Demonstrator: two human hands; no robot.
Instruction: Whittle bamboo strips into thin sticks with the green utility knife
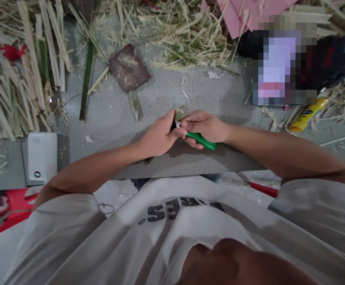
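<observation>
Two hands meet mid-frame over the counter (pixel 115 128): the left hand (pixel 159 136) closes around one bamboo strip (pixel 178 115), the right hand (pixel 206 126) curls around one green utility knife (pixel 201 140). One brown square plate (pixel 129 69) lies upper left of centre, one white power bank (pixel 42 154) lower left, one yellow tube (pixel 309 114) at right.

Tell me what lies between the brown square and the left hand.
In the head view, a pointed stick lies between the brown square and the left hand.
</observation>
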